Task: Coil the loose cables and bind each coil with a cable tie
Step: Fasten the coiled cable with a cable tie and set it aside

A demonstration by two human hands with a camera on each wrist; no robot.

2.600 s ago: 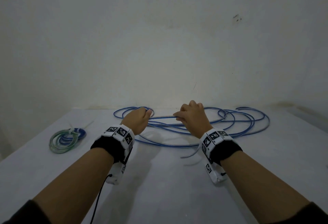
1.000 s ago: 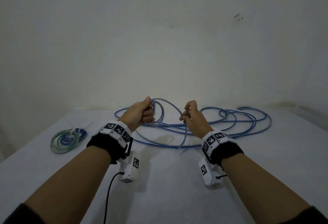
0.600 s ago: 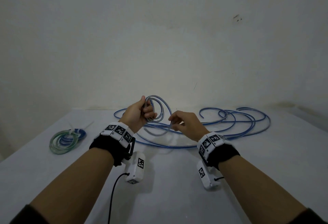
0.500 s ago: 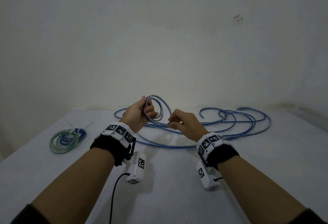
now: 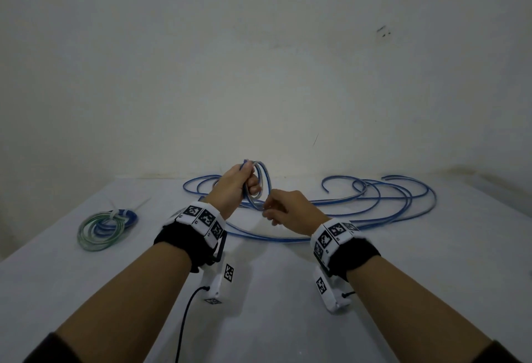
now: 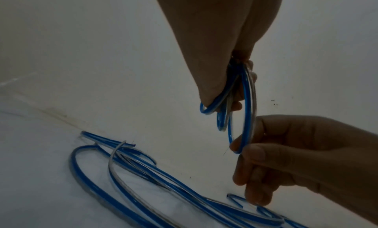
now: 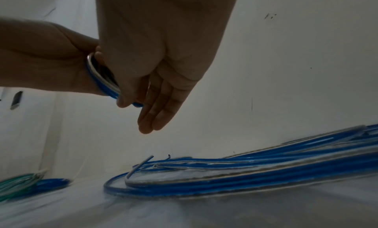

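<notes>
My left hand (image 5: 250, 185) is raised above the table and grips a small coil (image 5: 264, 180) of blue-and-white cable, a few loops wide. My right hand (image 5: 266, 209) sits just below and to the right of it, thumb and forefinger pinching the coil's lowest loop (image 6: 239, 148); its other fingers (image 7: 151, 121) hang straight. In the right wrist view the coil (image 7: 100, 82) runs between both hands. Loose blue-and-white cables (image 5: 374, 204) sprawl in wide loops on the white table (image 5: 273, 319) behind the hands, with cut ends (image 6: 131, 145) showing.
Two small coils, one green (image 5: 98, 231) and one blue (image 5: 126, 217), lie at the table's left, with a white cable tie (image 5: 115, 214) on them. A plain wall rises right behind the table. A black wire (image 5: 184, 322) hangs from my left wrist unit.
The coil in my left hand has gained loops and grown tighter. My right hand has moved left and up to the coil, and cable has been drawn in from the pile.
</notes>
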